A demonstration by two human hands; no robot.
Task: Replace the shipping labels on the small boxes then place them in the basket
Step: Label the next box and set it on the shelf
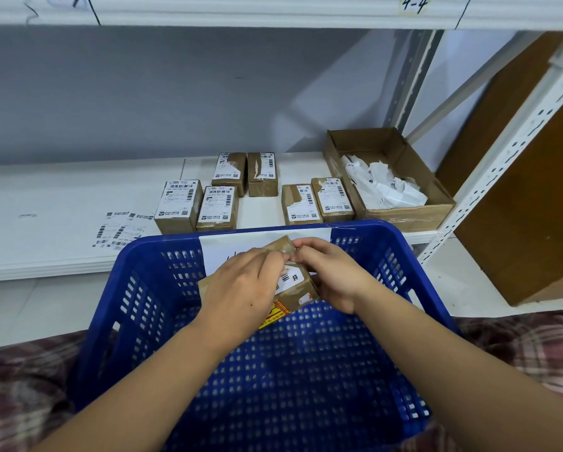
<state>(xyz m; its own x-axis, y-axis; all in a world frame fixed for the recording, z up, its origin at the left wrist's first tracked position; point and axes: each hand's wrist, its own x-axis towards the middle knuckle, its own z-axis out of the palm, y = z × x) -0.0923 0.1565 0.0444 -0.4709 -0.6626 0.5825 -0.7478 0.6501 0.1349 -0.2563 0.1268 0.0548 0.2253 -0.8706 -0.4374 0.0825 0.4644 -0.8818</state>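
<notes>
View: head camera, looking down.
Box: I hold a small brown cardboard box (306,290) above the blue plastic basket (162,244), not yet inside.
Grip: my left hand (241,285) curls around it.
Peel: my right hand (332,275) pinches its top edge, apparently a white label (290,278) corner.
Risk: yanking may tear the label; a slack grip drops the box unrelabelled.

Both hands (241,288) (330,275) on a small box (298,288) above the blue basket (149,256)
</notes>
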